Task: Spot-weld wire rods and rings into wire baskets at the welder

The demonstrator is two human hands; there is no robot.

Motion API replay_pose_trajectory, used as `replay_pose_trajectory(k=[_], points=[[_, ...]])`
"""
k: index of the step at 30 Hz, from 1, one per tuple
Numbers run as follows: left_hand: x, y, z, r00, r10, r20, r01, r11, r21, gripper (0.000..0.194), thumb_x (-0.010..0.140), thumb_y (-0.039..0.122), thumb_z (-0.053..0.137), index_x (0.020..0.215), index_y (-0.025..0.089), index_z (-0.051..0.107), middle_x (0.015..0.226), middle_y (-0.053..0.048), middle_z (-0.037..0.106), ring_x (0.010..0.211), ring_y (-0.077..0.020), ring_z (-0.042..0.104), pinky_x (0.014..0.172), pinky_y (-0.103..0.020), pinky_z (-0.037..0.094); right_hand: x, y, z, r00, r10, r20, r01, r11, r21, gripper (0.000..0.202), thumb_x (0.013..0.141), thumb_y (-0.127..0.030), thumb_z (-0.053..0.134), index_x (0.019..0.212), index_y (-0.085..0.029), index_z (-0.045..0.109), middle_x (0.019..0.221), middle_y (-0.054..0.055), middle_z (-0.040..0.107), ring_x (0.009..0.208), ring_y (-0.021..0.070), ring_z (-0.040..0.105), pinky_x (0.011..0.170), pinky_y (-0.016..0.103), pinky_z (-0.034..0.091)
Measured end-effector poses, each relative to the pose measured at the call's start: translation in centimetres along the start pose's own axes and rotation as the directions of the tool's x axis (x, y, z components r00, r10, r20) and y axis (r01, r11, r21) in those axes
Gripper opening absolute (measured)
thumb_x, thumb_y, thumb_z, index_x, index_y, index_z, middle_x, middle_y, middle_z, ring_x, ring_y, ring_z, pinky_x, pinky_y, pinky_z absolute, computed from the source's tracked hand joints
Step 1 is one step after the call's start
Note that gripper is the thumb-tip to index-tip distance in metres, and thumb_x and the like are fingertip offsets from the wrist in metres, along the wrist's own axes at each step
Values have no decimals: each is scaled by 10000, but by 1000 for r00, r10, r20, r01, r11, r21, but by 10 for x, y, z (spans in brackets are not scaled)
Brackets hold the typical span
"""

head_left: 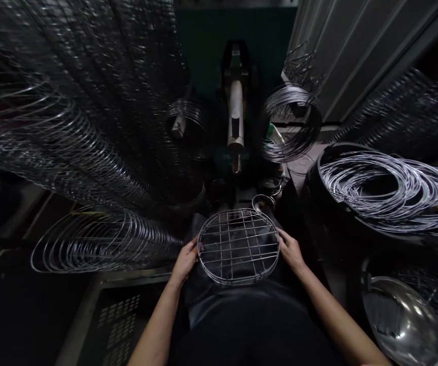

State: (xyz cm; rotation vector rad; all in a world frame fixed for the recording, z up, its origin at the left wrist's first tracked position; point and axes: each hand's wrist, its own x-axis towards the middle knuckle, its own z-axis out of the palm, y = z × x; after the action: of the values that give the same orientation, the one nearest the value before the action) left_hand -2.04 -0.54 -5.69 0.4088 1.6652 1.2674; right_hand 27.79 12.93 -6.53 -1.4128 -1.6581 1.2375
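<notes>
A round wire rack (237, 247) with a crossed grid and a double rim is held level above my lap, over a dark apron. My left hand (186, 258) grips its left rim, and my right hand (290, 249) is closed on the right rim. Just beyond the rack stands a dark machine with a long metal arm (236, 117) whose narrow tip (236, 165) points down toward me. Fingertips under the rim are partly hidden.
Tall stacks of wire rings (100, 152) rise on the left, above a slotted crate (117, 320). Wire hoops (293, 122) hang right of the machine. A black tub (318, 198) of wire rings (386, 188) and a shiny metal bowl (405, 320) stand at right. Small cups (263, 203) sit ahead.
</notes>
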Motion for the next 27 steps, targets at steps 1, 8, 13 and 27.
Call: replay_pose_trajectory(k=[1, 8, 13, 27], points=[[1, 1, 0, 1000, 8, 12, -8, 1000, 6, 552, 535, 396, 754, 1027, 155, 679, 829, -42, 696, 749, -186, 594, 646, -246, 437, -2, 1, -1, 1000, 0, 14, 0, 1000, 4, 415, 765, -470, 535, 1052, -211, 684, 1106, 70, 684, 1080, 262, 607, 992, 424, 433], [15, 3, -4, 997, 51, 54, -54, 997, 58, 501, 470, 413, 783, 884, 142, 709, 758, -53, 696, 920, -265, 606, 832, -314, 441, -1, 0, -4, 995, -28, 96, 29, 999, -17, 391, 788, -391, 510, 1097, -218, 675, 1144, 40, 668, 1098, 255, 600, 1007, 425, 420], [10, -4, -9, 994, 62, 85, -74, 988, 139, 524, 506, 461, 765, 918, 143, 700, 874, -78, 715, 1045, -308, 574, 909, -360, 419, 8, -1, -6, 991, -37, 131, 44, 998, -55, 374, 798, -347, 493, 1097, -223, 680, 1136, 31, 672, 1092, 254, 604, 993, 402, 431], [4, 13, -43, 894, 15, 447, -307, 748, 589, 597, 646, 567, 577, 1107, 191, 622, 1252, -80, 589, 1257, -288, 441, 1093, -412, 289, 24, 2, -24, 897, 32, 441, 22, 993, -118, 454, 790, -340, 603, 1228, -223, 597, 1260, 32, 596, 1209, 264, 508, 1061, 409, 339]])
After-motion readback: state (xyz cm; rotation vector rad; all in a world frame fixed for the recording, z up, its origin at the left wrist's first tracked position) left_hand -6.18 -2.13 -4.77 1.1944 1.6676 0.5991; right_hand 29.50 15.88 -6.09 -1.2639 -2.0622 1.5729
